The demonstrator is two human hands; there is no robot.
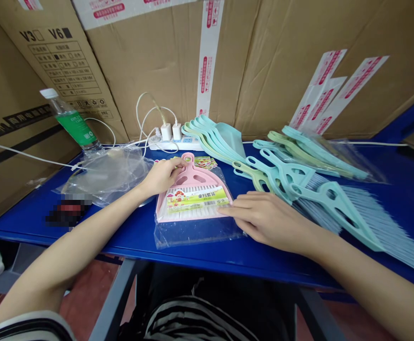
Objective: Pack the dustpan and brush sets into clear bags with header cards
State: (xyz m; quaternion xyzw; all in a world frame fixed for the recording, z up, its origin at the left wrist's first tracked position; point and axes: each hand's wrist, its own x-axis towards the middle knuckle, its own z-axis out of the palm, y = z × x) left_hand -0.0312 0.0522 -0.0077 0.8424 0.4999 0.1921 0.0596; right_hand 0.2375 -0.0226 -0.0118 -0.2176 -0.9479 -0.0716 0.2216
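A pink dustpan and brush set [193,178] lies in a clear plastic bag on the blue table, handle pointing away from me. White bristles show under a green and yellow label card [197,199]. My left hand [163,175] is closed at the base of the pink handle, with the fingers curled onto it. On the other side, my right hand [264,217] reaches in from the right. Its outstretched fingers touch the label's right end and the bag, and its thumb is partly hidden. The bag's loose bottom edge [196,237] lies toward me.
Mint dustpans [224,137] stand stacked behind, and several mint brushes [342,208] lie at right beside a bagged bundle [320,156]. Clear bags [112,173], a water bottle [74,121] and a blurred dark item [67,209] are at left. A power strip [160,143] and cardboard boxes [171,61] line the back.
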